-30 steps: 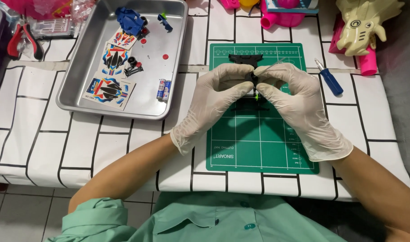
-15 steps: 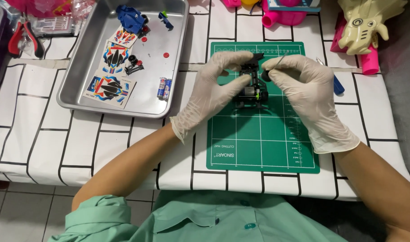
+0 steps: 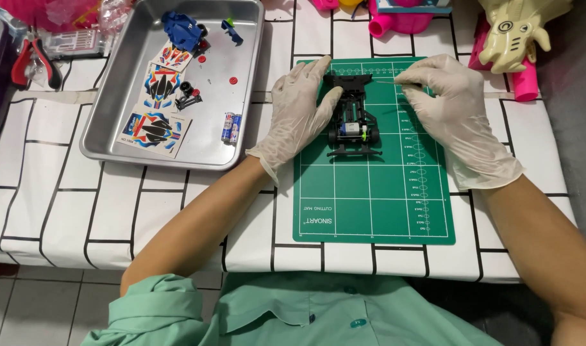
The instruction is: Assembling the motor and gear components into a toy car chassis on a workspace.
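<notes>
Black chassis [image 3: 352,118] lies on green mat [image 3: 376,192]. Gloved left hand [image 3: 299,109] rests flat, fingers spread, against its side. Right hand [image 3: 450,106] pinches thin rod [image 3: 386,82] near front. Risk: rod likely slips from glove, rolls off mat.

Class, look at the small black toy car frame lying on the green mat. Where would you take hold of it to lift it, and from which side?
Grip the car frame across its narrow middle, coming down from above with fingers on its two long sides. It lies flat on the green mat, wide bumpers at each end, so the waist likely gives the surest hold. The left hand already rests against its left side.
</notes>
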